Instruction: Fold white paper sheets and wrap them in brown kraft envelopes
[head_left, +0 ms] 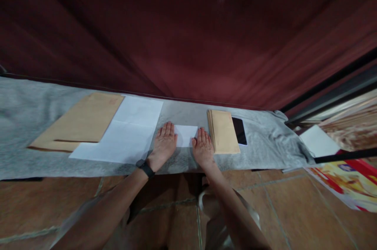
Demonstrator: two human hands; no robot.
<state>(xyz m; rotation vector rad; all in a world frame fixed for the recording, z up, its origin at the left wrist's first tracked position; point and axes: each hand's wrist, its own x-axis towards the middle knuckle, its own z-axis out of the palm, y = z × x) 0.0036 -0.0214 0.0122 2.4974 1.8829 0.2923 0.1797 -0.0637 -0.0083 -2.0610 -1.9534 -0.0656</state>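
Note:
A small folded sheet of white paper lies flat on the grey cloth. Along its left edge rests my left hand, fingers stretched out and flat, with a dark watch on the wrist. My right hand lies flat over the right edge of the same paper, its fingers extended. Left of my hands are large white sheets with a crease, partly covered by large brown envelopes. Just right of my right hand sits a stack of smaller brown envelopes.
Partly under the small envelopes is a dark phone. The narrow surface is covered by grey cloth and backed by a dark red panel. A colourful box stands at the right, above the tiled floor.

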